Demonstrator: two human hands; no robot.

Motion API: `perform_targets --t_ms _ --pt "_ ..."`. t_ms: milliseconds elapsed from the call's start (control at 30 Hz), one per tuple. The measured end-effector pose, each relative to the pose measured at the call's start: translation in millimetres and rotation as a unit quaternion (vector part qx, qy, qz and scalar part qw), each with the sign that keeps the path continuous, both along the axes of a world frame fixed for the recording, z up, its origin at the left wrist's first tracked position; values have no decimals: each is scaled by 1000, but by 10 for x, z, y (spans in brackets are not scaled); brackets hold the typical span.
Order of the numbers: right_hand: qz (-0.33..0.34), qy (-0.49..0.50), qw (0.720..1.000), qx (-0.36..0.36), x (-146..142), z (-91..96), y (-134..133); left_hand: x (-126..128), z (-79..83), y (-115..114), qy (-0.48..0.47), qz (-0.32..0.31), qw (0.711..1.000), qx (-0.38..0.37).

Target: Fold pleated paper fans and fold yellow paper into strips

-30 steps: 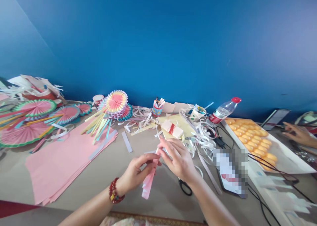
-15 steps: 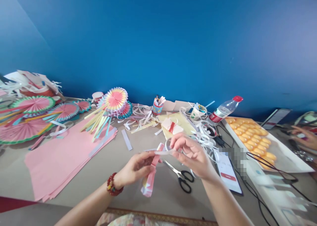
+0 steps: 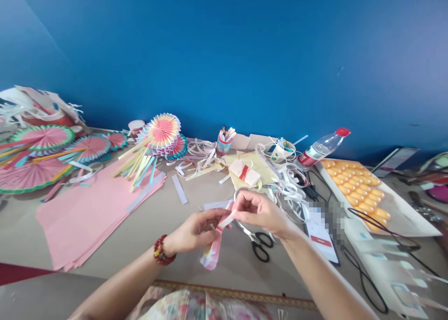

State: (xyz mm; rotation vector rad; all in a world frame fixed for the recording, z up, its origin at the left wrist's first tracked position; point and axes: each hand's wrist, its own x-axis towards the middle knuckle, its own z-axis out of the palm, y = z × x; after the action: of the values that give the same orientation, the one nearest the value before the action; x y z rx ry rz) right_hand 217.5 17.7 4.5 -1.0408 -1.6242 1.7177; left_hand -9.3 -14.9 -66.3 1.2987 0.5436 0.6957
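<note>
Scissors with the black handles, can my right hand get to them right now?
Probably yes: the scissors lie close by the right hand, their handles uncovered, though that hand pinches a white strip and would likely have to let go first.

One left hand [image 3: 196, 229] and one right hand [image 3: 257, 212]. One pleat [image 3: 211, 257] and one white strip [image 3: 228, 219] between them. One pair of scissors [image 3: 261, 244], one bottle [image 3: 324, 147], one pen cup [image 3: 224, 145], one white cup [image 3: 278, 153]. Two phones [image 3: 318, 240], one tray [image 3: 409, 215]. At least six fans [image 3: 163, 130]. The stacked pink sheets [image 3: 91, 217] and tangled ribbons [image 3: 290, 194] cannot be counted.
</note>
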Motion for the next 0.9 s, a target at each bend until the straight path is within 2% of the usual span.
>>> perform_targets --t_ms 500,900 --pt "-14 -8 1000 0 -31 -251 17 11 8 25 -9 5 1000 -13" --pt "-31 -40 998 32 -38 -296 24 13 -10 32 0 7 1000 -7"
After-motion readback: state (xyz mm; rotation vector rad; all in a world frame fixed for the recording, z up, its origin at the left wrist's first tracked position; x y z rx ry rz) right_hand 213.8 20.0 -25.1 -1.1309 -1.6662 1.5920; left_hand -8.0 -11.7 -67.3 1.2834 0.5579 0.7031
